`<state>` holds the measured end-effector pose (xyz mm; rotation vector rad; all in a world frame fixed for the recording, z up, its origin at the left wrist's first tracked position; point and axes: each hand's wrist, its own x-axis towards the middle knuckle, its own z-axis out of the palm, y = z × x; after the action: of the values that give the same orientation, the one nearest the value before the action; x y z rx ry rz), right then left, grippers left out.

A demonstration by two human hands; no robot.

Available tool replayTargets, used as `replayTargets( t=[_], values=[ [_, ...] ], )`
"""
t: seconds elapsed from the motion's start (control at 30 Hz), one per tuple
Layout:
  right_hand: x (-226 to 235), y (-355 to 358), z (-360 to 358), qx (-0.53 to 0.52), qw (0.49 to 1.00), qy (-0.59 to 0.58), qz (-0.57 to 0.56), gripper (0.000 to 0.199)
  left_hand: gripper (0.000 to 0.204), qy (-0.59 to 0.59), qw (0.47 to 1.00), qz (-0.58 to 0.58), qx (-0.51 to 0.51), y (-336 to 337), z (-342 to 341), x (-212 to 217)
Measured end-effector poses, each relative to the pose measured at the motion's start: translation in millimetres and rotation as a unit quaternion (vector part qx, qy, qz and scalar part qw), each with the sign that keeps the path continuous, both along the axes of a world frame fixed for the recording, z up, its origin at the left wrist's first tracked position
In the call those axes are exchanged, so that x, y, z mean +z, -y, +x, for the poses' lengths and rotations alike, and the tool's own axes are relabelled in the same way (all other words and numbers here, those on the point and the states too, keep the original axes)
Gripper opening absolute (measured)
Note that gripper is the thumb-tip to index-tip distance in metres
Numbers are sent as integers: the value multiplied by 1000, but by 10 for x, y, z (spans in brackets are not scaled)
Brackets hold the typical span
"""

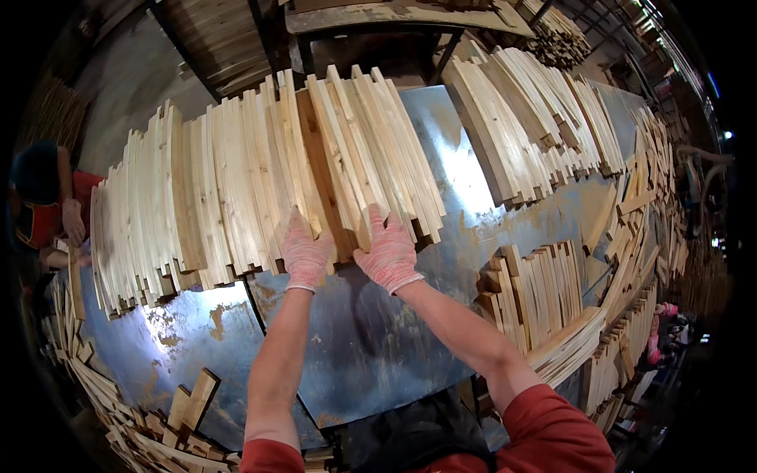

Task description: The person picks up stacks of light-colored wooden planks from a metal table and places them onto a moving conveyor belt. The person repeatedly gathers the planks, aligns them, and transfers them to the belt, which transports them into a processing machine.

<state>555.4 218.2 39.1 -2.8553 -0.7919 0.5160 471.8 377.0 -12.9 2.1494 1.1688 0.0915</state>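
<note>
A wide row of pale wooden strips [229,173] lies side by side on a metal-topped table [355,339]. My left hand [306,251], in a pink-and-white knit glove, touches the near ends of strips around the middle, fingers stretched forward and thumb apart. A little to its right, my right hand [388,252] wears a matching glove; its fingers are spread over the near ends of the strips there. Between the two hands, a darker brown gap or lower strip [322,169] runs away from me. The undersides of my fingers are hidden.
Another stack of strips [528,126] lies at the far right, and shorter pieces [544,292] stand nearer. Loose offcuts [193,402] pile at the lower left. A co-worker's gloved hand [73,221] is at the row's left end. Behind stands a wooden bench [394,20].
</note>
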Motion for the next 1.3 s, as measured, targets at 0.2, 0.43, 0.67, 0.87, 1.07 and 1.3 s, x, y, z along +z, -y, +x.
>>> replayTargets(
  t=[0.2, 0.43, 0.67, 0.87, 1.07, 1.3],
  values=[
    [28, 438, 32, -1, 979, -138, 150, 111, 79, 155, 981, 117, -21, 386, -241, 343],
    [-327, 1053, -193, -104, 909, -290, 280, 108, 67, 122, 955, -268, 41, 1238, -467, 216],
    [-463, 1306, -526, -188, 861, -354, 313, 103, 48, 227, 888, -355, 184, 1245, -27, -165],
    [-416, 1493, -544, -207, 841, -379, 327, 95, 40, 284, 820, -429, 251, 1205, -169, -254],
    [-407, 1585, -664, -219, 845, -385, 299, 89, 42, 197, 817, -498, 212, 1204, -361, -252],
    [-400, 1533, -669, -196, 869, -354, 286, 85, 69, 225, 863, -391, 229, 1416, -79, -268]
  ],
)
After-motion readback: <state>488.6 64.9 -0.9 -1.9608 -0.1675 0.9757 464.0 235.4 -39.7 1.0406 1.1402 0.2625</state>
